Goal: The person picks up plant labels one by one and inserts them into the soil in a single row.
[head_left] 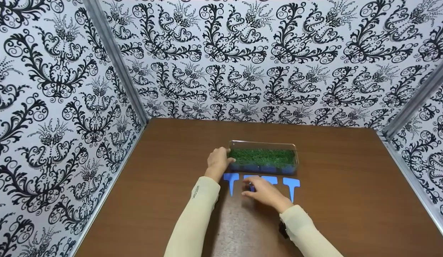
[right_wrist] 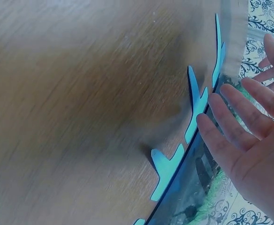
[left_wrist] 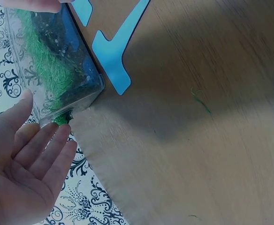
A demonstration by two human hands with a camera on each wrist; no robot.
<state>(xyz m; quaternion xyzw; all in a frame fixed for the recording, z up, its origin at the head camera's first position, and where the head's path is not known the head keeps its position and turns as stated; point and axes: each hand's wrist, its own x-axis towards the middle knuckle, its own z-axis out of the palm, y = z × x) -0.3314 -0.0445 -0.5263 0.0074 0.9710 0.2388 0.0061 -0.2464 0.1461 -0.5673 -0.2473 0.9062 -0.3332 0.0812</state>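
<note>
A clear rectangular container (head_left: 262,167) with green grass-like filling (head_left: 260,156) over dark and blue contents sits on the table. At its left end is my left hand (head_left: 217,160), fingers mostly straight and touching or very close to the wall; the palm (left_wrist: 19,183) faces the left wrist camera. Several blue T-shaped plant labels lie along the container's near side, including a left one (head_left: 231,182) and a right one (head_left: 292,187). My right hand (head_left: 266,192) hovers by the middle labels, fingers loosely bent and holding nothing. It partly hides a middle label (head_left: 269,179).
The brown wooden table (head_left: 164,192) extends around the container. Black-and-white patterned walls (head_left: 242,64) and a metal post (head_left: 117,60) enclose it. A small green strand (left_wrist: 201,101) lies on the wood.
</note>
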